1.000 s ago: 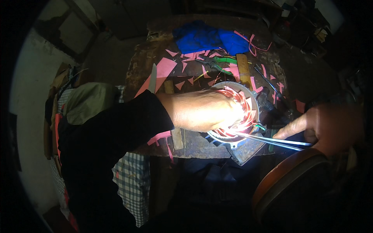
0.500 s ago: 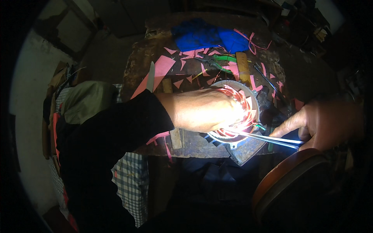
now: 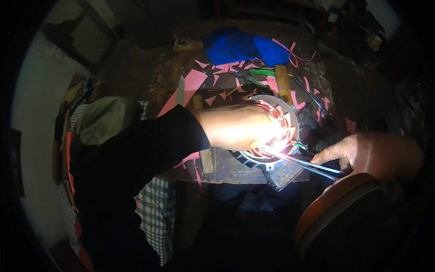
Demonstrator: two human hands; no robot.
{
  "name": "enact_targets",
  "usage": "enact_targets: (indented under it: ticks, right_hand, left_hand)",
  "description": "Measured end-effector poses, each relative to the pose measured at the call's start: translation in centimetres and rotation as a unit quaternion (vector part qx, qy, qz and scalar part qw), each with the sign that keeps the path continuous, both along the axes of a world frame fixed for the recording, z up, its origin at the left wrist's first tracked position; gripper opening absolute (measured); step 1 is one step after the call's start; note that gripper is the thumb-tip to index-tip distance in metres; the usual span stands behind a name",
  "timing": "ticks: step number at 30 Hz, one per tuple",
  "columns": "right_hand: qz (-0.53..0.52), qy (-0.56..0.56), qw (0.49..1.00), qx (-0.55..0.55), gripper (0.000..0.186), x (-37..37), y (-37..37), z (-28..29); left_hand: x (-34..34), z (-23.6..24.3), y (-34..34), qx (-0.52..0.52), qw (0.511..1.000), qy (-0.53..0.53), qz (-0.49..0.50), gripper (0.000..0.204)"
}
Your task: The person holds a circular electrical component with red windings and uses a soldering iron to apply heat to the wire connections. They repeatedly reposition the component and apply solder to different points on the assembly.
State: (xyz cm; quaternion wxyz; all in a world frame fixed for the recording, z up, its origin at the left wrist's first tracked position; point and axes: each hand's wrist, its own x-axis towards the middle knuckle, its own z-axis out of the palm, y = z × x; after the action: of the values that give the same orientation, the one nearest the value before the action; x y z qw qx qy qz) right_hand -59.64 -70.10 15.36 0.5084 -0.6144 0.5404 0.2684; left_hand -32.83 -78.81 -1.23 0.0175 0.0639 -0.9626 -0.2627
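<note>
Left hand [image 3: 258,131] reaches over stator [image 3: 293,119], four o'clock of table [image 3: 235,168], fingers glare-hidden; right hand [image 3: 360,155] by metal prongs [image 3: 312,164], stator's four o'clock; cannot tell either grip. Likely heavy, rigid, windings [image 3: 286,130] fragile; best held by rim [image 3: 269,167].

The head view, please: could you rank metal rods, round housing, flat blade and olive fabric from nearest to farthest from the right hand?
From the right hand:
1. Metal rods, close at its left
2. Round housing, left
3. Flat blade, farther left
4. Olive fabric, far left
</note>
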Motion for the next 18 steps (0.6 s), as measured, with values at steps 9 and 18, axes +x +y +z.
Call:
enact_targets:
  ticks: [9, 18]
  right_hand:
    - [0.06, 0.053, 0.996, -0.026, 0.086, -0.6, -0.4, -0.4]
    - [0.275, 0.013, 0.952, -0.134, 0.07, -4.9, 3.9, 1.1]
  left_hand:
    - [-0.4, -0.8, -0.2, 0.053, 0.998, 0.03, 0.026, 0.008]
    - [10.1, 4.6, 10.1, -0.037, 0.95, 0.004, 0.311, 0.024]
